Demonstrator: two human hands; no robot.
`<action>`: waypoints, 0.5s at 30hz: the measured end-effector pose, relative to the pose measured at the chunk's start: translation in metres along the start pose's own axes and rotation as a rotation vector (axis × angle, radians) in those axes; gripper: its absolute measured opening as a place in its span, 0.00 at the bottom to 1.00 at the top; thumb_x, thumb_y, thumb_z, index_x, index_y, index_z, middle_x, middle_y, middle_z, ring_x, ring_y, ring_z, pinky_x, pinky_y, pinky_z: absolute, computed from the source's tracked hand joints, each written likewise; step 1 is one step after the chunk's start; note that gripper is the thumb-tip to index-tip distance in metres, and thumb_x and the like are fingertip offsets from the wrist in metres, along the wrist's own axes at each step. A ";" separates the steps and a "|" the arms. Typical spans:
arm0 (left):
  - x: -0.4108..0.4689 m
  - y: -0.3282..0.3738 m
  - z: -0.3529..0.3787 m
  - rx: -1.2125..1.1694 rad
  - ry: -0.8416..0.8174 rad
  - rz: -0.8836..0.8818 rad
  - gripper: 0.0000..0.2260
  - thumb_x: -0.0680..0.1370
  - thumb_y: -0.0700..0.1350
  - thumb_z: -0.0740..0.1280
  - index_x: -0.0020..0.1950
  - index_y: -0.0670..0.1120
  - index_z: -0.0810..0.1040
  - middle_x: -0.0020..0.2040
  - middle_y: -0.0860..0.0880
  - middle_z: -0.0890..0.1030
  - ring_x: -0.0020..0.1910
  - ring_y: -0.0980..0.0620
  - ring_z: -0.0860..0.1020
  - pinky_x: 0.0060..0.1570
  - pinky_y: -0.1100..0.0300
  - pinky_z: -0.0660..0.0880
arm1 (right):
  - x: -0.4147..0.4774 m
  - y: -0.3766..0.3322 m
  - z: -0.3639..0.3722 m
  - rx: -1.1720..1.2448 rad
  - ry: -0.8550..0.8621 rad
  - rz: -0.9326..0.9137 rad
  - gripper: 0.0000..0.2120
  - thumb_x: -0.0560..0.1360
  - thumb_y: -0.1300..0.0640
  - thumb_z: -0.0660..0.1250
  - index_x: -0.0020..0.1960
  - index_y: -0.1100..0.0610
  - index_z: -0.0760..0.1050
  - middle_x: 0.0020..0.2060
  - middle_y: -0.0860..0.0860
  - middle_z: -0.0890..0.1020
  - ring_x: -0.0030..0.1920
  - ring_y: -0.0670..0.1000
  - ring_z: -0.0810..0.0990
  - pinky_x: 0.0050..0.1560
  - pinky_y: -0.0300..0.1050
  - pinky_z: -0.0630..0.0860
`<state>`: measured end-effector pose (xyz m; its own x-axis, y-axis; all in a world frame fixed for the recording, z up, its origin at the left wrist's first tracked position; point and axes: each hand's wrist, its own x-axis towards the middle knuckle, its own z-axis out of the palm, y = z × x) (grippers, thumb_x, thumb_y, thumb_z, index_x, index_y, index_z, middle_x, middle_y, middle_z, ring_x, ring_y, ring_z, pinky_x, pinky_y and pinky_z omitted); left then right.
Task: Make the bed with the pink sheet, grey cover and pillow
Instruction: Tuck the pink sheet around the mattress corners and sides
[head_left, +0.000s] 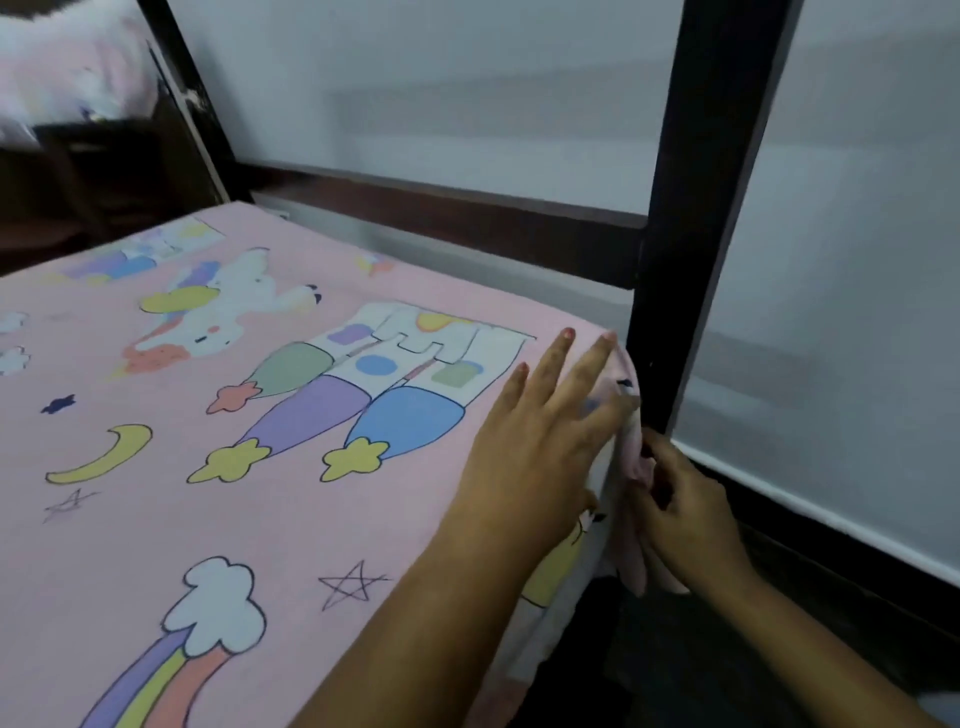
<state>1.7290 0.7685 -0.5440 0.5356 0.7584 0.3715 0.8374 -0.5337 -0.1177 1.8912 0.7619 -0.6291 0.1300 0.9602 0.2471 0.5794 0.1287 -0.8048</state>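
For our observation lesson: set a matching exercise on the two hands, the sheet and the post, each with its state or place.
1 left hand
2 right hand
3 sheet
4 post

a black, upright
b pink, spread out
c flat on sheet
d pinching the hanging edge

Pairs: 1-c, 2-d, 3-b, 4-a

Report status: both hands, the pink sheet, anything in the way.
Left hand flat, pressing pink sheet at the corner. Right hand pinches the hanging edge. Black bed post stands close beside that corner.
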 end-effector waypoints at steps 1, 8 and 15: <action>0.001 0.000 -0.007 -0.044 -0.020 -0.033 0.36 0.73 0.49 0.70 0.75 0.58 0.55 0.78 0.50 0.37 0.76 0.46 0.36 0.73 0.50 0.42 | 0.004 -0.002 0.001 -0.002 0.001 -0.012 0.23 0.75 0.57 0.66 0.68 0.45 0.69 0.53 0.44 0.80 0.51 0.45 0.79 0.48 0.45 0.76; -0.012 -0.001 -0.010 -0.083 -0.038 -0.064 0.34 0.66 0.49 0.73 0.71 0.54 0.66 0.72 0.46 0.68 0.70 0.44 0.67 0.66 0.45 0.68 | 0.022 -0.056 -0.018 -0.110 0.119 -0.015 0.27 0.74 0.51 0.66 0.72 0.44 0.64 0.61 0.56 0.76 0.51 0.59 0.79 0.51 0.51 0.75; -0.014 -0.003 -0.021 -0.187 -0.036 -0.073 0.30 0.74 0.42 0.68 0.73 0.53 0.61 0.73 0.46 0.63 0.73 0.43 0.60 0.71 0.46 0.56 | 0.042 -0.091 -0.023 -0.544 -0.105 -0.003 0.22 0.76 0.48 0.61 0.69 0.41 0.62 0.57 0.56 0.80 0.52 0.59 0.80 0.50 0.50 0.75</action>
<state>1.7171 0.7515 -0.5298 0.4802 0.8088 0.3396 0.8413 -0.5342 0.0827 1.8621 0.7852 -0.5333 0.0626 0.9831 0.1719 0.9153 0.0121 -0.4025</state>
